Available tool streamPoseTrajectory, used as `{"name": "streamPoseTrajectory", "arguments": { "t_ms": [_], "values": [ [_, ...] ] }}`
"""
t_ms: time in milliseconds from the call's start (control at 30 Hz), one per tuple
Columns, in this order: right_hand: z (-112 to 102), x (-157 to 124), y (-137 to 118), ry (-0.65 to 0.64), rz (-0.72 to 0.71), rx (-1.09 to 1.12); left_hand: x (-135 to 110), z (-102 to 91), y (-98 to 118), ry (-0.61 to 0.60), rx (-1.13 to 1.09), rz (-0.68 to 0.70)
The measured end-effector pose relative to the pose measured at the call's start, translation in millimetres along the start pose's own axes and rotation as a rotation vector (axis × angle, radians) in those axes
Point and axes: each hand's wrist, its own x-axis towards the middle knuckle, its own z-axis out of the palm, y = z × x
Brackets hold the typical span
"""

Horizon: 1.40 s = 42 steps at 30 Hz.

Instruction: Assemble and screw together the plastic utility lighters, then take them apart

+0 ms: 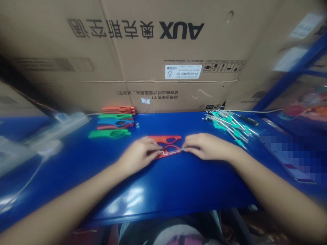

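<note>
Two orange plastic pieces with long oval cut-outs lie on the blue table at its middle. My left hand pinches the left end of the nearer orange piece. My right hand pinches its right end, fingers pressed together. A thin metal or clear part seems to run along that nearer piece; I cannot make out what it is.
Stacked orange, green, blue and pink plastic pieces lie at the back left. A pile of thin metal rods with teal parts sits at the back right. Large cardboard boxes wall off the back. A blurred white object lies far left.
</note>
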Motion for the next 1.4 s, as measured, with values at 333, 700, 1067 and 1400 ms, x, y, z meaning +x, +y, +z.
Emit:
{"name": "streamPoseTrajectory", "arguments": {
  "t_ms": [333, 700, 1067, 1400],
  "values": [
    [3.2, 0.2, 2.3, 0.053, -0.017, -0.091, -0.4, 1.3, -1.1, 0.015, 0.033, 0.07],
    [4.1, 1.0, 4.7, 0.057, -0.033, -0.101, -0.3, 3.2, -4.2, 0.015, -0.024, 0.128],
    [4.4, 0.9, 3.8, 0.056, -0.019, -0.11, 0.0, 3.6, -0.7, 0.019, -0.04, 0.095],
    [6.4, 2.3, 3.7, 0.043, -0.003, -0.132, -1.4, 5.0, -1.9, 0.013, 0.05, 0.115]
  ]
}}
